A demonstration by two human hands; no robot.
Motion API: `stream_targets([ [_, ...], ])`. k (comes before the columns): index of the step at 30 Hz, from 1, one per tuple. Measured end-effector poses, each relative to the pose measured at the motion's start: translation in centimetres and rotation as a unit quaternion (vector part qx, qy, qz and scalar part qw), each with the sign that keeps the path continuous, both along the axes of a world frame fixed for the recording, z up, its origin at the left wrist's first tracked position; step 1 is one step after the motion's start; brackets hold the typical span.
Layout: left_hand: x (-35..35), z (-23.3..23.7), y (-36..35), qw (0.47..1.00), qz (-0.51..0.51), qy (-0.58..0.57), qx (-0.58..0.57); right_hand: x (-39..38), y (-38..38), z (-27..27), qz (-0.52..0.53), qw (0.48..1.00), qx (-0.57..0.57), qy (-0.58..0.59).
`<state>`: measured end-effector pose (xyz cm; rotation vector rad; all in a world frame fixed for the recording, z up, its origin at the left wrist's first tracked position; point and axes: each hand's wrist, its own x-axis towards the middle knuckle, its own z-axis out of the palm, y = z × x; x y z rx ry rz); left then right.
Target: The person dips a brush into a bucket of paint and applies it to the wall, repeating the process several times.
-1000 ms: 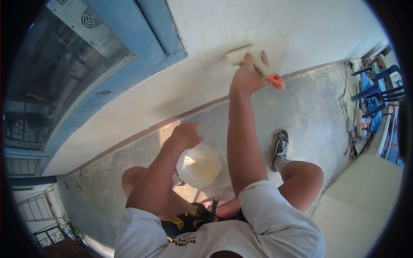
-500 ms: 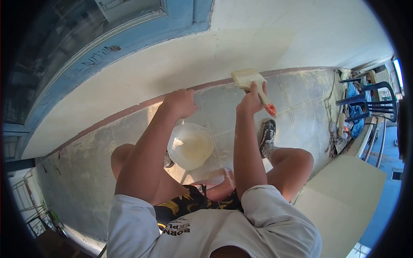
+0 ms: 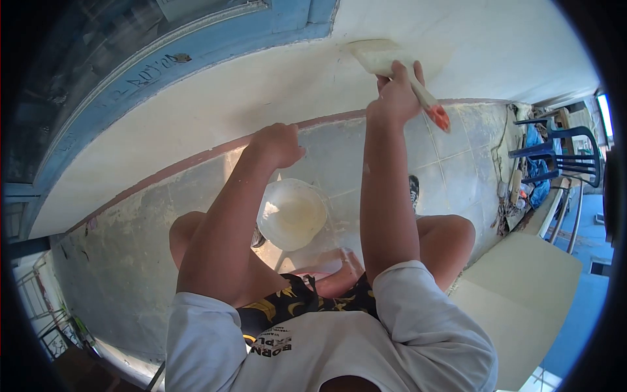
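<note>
My right hand grips a wide paintbrush by its pale handle, which has a red end. The brush's broad pale head lies against the white wall, over a slightly darker, wet-looking patch. My left hand is curled into a loose fist in front of the wall, and nothing shows in it. Below that hand, between my legs, stands a whitish round bucket with pale liquid inside.
A blue-framed window is set in the wall at upper left. Grey floor tiles run along the wall's reddish base strip. At right are a dark blue plastic chair, assorted debris and a pale board.
My right hand has moved up and away from me, bringing the brush from over the floor edge onto the wall. My left hand has shifted slightly upward, still curled.
</note>
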<state>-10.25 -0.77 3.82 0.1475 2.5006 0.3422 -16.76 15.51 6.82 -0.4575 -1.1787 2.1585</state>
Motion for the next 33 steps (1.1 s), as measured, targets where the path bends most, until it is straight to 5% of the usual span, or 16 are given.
stream_targets([
  [3,-0.3,0.2,-0.4,1.0,0.002,0.024,-0.004,3.5,1.6,-1.9,-0.001,0.999,-0.024,0.034],
  [11,-0.3,0.6,-0.7,1.0,0.009,0.016,0.006,6.4,0.8,-12.6,0.002,0.995,-0.042,-0.096],
  [22,0.2,0.5,-1.6,0.999,0.032,0.035,0.022,12.2,6.2,-15.8,0.078,0.986,0.034,-0.141],
  [27,-0.1,0.3,-1.0,0.999,0.023,0.022,0.012,13.1,9.0,-17.5,0.016,0.964,-0.105,-0.244],
  [33,-0.7,-0.3,0.4,1.0,0.012,0.02,0.003,12.8,11.4,-18.3,0.015,0.968,-0.158,-0.193],
])
